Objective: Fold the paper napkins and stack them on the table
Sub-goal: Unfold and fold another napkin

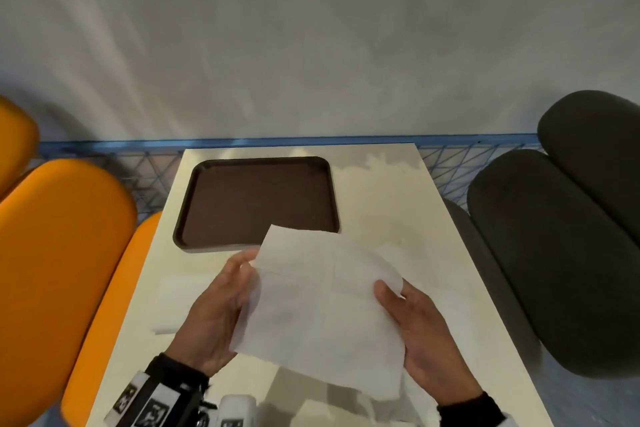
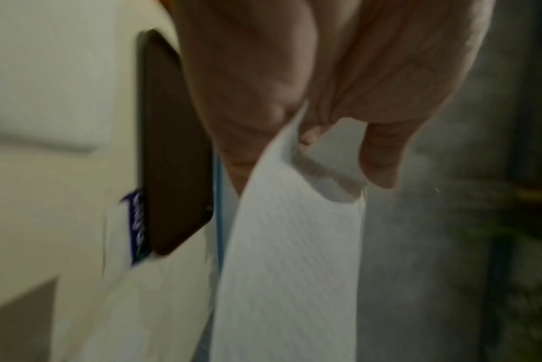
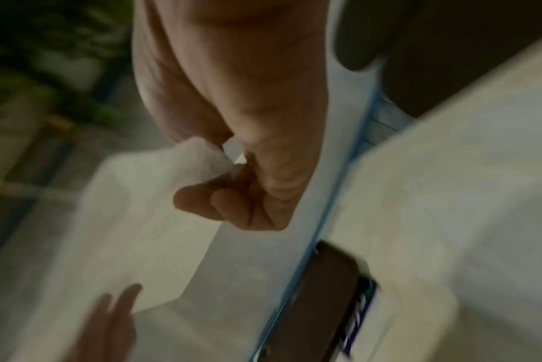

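A white paper napkin (image 1: 322, 308) is held spread above the cream table (image 1: 398, 218) between both hands. My left hand (image 1: 221, 308) pinches its left edge between thumb and fingers; the left wrist view shows the napkin (image 2: 294, 257) hanging from that pinch. My right hand (image 1: 415, 333) pinches the right edge, thumb on top; in the right wrist view the fingers (image 3: 220, 203) curl on the napkin (image 3: 145, 208). More white napkins (image 1: 180, 302) lie flat on the table under and left of my left hand.
A dark brown tray (image 1: 256, 201) lies on the far left of the table, its near edge behind the held napkin. Orange chairs (image 1: 62, 253) stand to the left, dark grey chairs (image 1: 561, 253) to the right. A blue mesh rail (image 1: 277, 142) runs behind the table.
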Action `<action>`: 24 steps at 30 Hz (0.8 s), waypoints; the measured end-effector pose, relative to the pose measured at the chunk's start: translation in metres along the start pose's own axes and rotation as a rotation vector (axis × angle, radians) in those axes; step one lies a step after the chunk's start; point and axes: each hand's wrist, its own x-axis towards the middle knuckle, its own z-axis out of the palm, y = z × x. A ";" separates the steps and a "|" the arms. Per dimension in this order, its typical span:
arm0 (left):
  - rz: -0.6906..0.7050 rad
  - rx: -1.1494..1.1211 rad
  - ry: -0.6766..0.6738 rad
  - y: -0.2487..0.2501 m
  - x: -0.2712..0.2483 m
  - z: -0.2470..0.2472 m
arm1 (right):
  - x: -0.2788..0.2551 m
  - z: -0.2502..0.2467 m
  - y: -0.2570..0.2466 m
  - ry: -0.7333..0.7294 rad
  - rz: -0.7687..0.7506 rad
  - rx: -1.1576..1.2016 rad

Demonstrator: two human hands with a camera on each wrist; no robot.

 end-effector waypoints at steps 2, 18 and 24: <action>0.127 0.318 0.029 0.013 -0.006 0.010 | -0.003 0.008 -0.013 0.014 -0.093 -0.165; 0.297 0.832 0.022 0.048 -0.017 0.026 | -0.032 0.018 -0.036 0.087 -0.302 -0.531; 0.462 1.089 0.092 0.047 -0.017 0.024 | -0.032 0.017 -0.033 0.191 -0.331 -0.535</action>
